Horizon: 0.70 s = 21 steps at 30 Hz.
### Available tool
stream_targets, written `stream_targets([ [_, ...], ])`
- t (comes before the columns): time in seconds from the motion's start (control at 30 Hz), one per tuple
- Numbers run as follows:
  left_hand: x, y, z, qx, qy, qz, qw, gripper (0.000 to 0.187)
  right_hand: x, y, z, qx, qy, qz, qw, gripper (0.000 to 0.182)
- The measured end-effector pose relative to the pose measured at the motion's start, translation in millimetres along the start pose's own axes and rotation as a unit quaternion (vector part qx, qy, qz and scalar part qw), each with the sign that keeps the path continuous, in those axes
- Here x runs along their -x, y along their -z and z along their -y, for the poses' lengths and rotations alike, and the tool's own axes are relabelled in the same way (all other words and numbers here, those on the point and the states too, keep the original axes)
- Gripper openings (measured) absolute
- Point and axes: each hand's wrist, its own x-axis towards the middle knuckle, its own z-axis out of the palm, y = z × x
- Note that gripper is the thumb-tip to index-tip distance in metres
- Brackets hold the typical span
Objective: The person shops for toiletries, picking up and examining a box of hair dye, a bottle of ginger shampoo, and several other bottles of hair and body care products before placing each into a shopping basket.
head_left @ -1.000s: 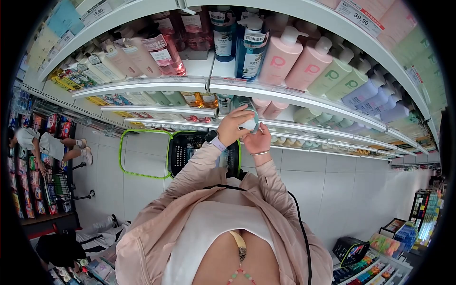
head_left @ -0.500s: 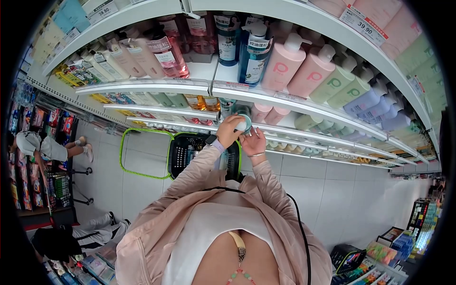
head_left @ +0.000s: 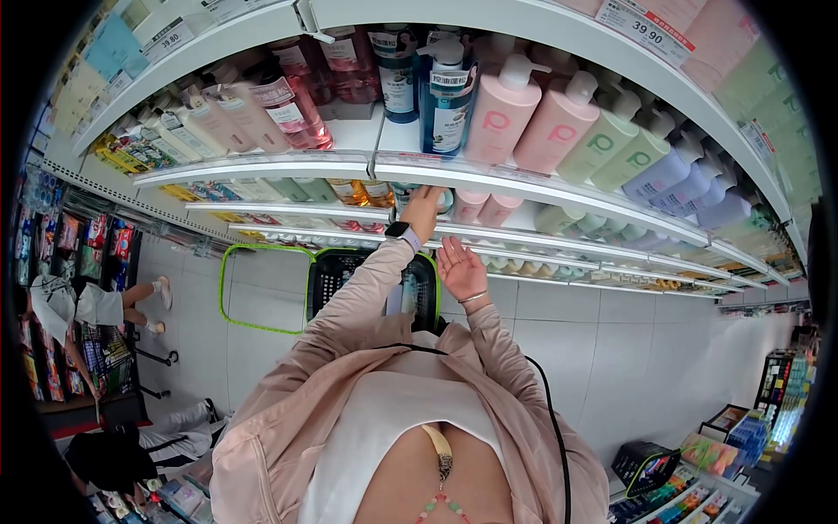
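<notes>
My left hand (head_left: 422, 215), with a watch on its wrist, reaches in at the lower shelf below the large pump bottles. Its fingers are closed against a teal bottle (head_left: 446, 203), and the shelf edge above hides part of the bottle. My right hand (head_left: 462, 269) is raised just in front of that shelf, palm up with fingers spread, holding nothing. Pink bottles (head_left: 485, 210) stand right of the teal one. Below my left forearm is a black shopping basket (head_left: 425, 293) with a green rim and items inside.
Blue pump bottles (head_left: 447, 109) and pink pump bottles (head_left: 497, 118) line the shelf above. A white shelf edge (head_left: 541, 190) runs over my hands. Two people (head_left: 100, 301) are at the left beside racks of packets. Another basket (head_left: 644, 469) is at lower right.
The teal bottle went from between both my hands to the lower shelf, my left hand moving with it. My right hand let go and dropped slightly lower.
</notes>
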Motion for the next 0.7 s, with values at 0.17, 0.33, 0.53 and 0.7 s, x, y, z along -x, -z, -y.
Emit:
stream_targets([
  [0.17, -19.4, -7.9, 15.1, -0.107, 0.067, 0.079, 0.989, 0.029, 5.7, 11.0, 2.0, 0.01, 0.002, -0.004, 1.0, 0.035],
  [0.33, -28.0, -3.0, 22.5, -0.124, 0.028, 0.116, 0.985, 0.023, 13.1, 17.6, 6.2, 0.014, 0.011, 0.001, 1.0, 0.036],
  [0.53, -33.9, -3.5, 33.6, -0.09, 0.032, 0.131, 0.987, 0.029, 20.6, 22.5, 9.7, 0.019, 0.028, -0.008, 0.999, 0.036],
  [0.7, -37.4, -4.3, 37.4, -0.116, 0.044, 0.132, 0.983, 0.031, 22.7, 28.2, 8.8, 0.026, 0.033, -0.036, 0.998, 0.036],
])
